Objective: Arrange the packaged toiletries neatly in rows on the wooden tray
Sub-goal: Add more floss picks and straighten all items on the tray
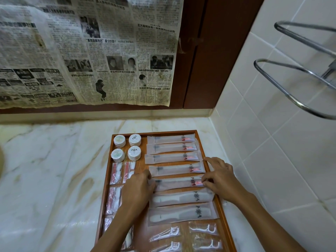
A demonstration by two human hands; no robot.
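On the wooden tray [197, 132], the fifth toothbrush packet [179, 183] from the back lies crosswise between both hands: the left hand [137, 188] grips its left end with curled fingers, and the right hand [221, 180] pinches its right end while its forefinger stretches toward the packet [177, 169] just behind. Three more long packets [171, 148] lie in a row behind that, each a frosted, translucent sleeve with a dark emblem and a red mark near its right end. Just in front of the held packet lie two comb packets [181, 206] of the same cloudy film, the white combs showing through. At the back left corner stand four short stacks of round, white-wrapped discs [127, 147]; down the left side runs a column of clear cotton-swab sachets [121, 172], partly hidden under the left forearm. White floss picks [203, 230] in clear wrappers fill the near end. The tray is reddish-brown with a low raised rim and sits on a glossy veined marble counter [51, 170], close to the corner of a white-tiled wall [281, 142]. A yellowed newspaper [87, 51] hangs on the dark panel behind, and a chrome rack [291, 84] juts from the tiles at right.
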